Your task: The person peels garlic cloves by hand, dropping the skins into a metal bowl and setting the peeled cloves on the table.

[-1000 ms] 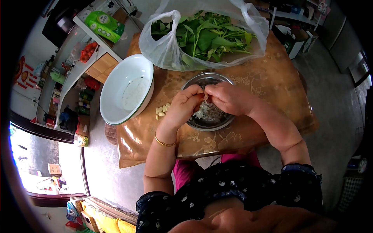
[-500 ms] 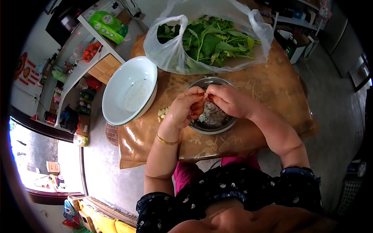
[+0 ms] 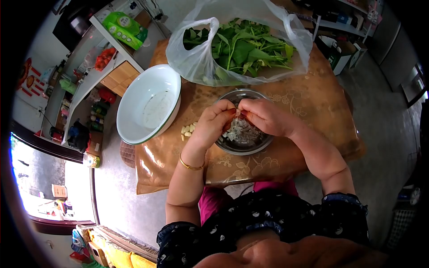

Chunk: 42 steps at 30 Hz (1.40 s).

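Observation:
Over a round steel bowl, my left hand and my right hand meet fingertip to fingertip. Both are closed in a pinch on one small pale piece, which looks like a garlic clove. Inside the bowl lies a heap of pale, papery bits. Several peeled, whitish cloves rest on the table just left of my left wrist, partly hidden by it.
On the brown-covered table, a white enamel basin stands at the left. A clear plastic bag of green leaves lies at the back. Beyond the left edge is a shelf with a green packet.
The view has shifted slightly since the first frame. Both hands stay together over the bowl, with small movements of the fingers around the pale piece.

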Each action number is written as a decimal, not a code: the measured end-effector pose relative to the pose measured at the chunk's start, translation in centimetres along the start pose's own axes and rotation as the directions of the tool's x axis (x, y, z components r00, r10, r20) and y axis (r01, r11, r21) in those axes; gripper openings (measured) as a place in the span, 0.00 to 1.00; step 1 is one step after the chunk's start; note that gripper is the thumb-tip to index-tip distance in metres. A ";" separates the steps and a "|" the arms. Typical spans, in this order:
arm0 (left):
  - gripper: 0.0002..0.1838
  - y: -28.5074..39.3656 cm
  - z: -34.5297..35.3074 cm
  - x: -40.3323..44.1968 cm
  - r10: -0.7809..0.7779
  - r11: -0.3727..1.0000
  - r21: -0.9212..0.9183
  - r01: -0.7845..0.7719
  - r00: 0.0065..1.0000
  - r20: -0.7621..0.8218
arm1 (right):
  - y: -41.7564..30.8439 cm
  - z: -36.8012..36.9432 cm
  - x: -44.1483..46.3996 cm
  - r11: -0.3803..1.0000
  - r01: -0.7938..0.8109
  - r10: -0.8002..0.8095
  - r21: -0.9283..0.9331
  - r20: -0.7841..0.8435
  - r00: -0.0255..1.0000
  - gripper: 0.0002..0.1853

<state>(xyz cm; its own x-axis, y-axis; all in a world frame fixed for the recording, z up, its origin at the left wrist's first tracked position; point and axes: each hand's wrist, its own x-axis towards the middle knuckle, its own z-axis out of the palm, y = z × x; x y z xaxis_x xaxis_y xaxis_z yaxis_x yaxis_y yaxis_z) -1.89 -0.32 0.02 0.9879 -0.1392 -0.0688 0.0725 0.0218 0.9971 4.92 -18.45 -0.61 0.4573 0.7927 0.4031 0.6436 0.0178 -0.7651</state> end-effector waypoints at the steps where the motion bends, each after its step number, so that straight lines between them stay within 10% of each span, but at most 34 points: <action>1: 0.06 0.1 0.1 -0.1 0.023 0.997 0.079 -0.021 0.999 -0.023 | 0.0 0.0 0.0 1.000 -0.007 0.007 -0.007 0.002 1.000 0.03; 13: 0.02 -0.7 1.4 -0.4 0.422 0.709 0.641 -0.294 0.905 -0.050 | 0.7 1.3 -0.2 0.987 -0.042 0.035 -0.156 -0.046 0.998 0.03; 29: 0.06 -1.2 1.5 -0.2 0.128 0.992 0.018 -0.127 0.986 -0.102 | 0.1 1.7 -0.1 0.981 0.070 -0.105 -0.179 -0.193 0.976 0.03; 34: 0.06 -0.2 1.0 -0.1 -0.082 0.905 -0.419 0.076 0.997 0.004 | 0.0 1.5 -0.1 0.999 0.011 -0.019 -0.049 -0.179 0.984 0.04; 42: 0.06 -0.4 -0.1 0.2 -0.112 0.825 -0.535 0.181 0.981 0.159 | 0.0 1.0 -0.1 0.999 0.051 -0.048 0.014 -0.138 0.989 0.03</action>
<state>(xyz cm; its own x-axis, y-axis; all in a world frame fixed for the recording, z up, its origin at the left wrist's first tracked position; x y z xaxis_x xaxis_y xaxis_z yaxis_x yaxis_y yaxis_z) -1.67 -0.30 -0.41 0.9389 -0.2966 -0.1745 0.3125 0.5225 0.7933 4.25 -17.91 -1.20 0.5062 0.6990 0.5051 0.6571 0.0667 -0.7508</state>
